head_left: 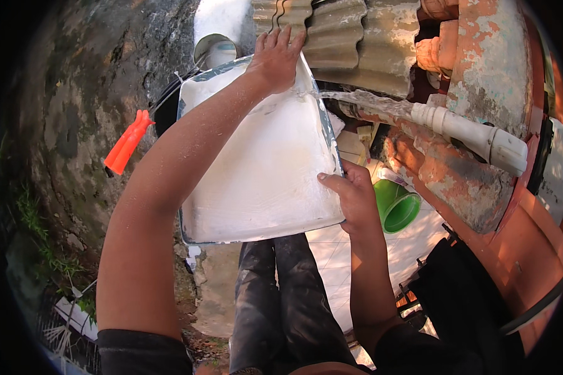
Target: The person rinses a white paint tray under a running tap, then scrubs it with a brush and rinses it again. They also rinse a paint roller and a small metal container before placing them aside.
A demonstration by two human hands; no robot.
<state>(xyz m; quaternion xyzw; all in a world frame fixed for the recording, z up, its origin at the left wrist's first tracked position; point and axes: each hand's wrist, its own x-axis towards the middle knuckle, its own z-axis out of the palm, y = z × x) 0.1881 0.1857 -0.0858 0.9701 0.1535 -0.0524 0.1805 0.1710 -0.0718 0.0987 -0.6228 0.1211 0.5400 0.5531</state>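
Note:
A wide, shallow paint tray (263, 181), its inside coated white and its rim dark blue, is held tilted in front of me. My left hand (276, 62) lies with outstretched fingers at the tray's far edge, my forearm crossing over it. On the right rim, my right hand (355, 197) grips the tray with the thumb on the inside and the fingers behind. Water (369, 101) pours leftward from a white pipe (469, 132) onto the tray's far right corner, near my left hand. Part of the tray's left side is hidden by my left arm.
A whitish round container (216, 51) stands past the tray, with a dark rounded object (164, 111) partly behind it. An orange-red plastic item (128, 142) is at the left wall. A green bucket (392, 195) sits right on tiles. Corrugated sheets (338, 34) lie beyond.

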